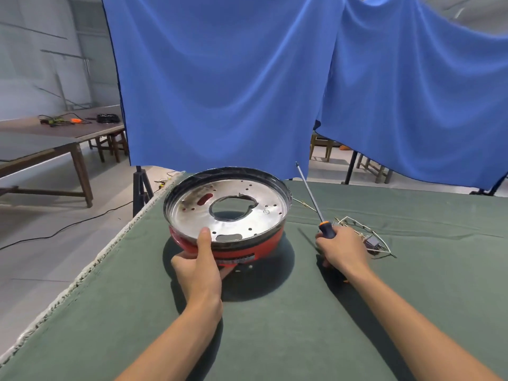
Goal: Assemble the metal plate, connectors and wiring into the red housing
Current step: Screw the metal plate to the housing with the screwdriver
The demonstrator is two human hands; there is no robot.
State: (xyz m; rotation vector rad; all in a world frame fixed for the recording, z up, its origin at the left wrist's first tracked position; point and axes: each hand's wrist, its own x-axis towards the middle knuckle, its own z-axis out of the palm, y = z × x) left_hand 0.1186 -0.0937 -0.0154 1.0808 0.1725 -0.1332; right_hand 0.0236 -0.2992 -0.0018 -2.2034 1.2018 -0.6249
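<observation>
— In the head view, what is staying hidden from us?

— The left hand point(198, 266) is covering the near wall of the red housing point(242, 247); its thumb is pressing on the rim of the metal plate point(233, 209), the other fingers are curling under the housing, out of sight. The label on the red wall is too blurred to read.

— And the right hand?

— The right hand point(343, 250) is wrapping closed around the black and orange handle of the screwdriver point(312, 200), its thin shaft pointing up and away. The wiring point(365, 235) is lying just behind this hand, partly hidden, so its connectors are hard to make out.

— The materials?

— The plate is shining, round, with small holes and a big middle opening, sitting inside the housing on the green felt table point(275, 325). A blue cloth point(233, 78) is hanging behind.
</observation>
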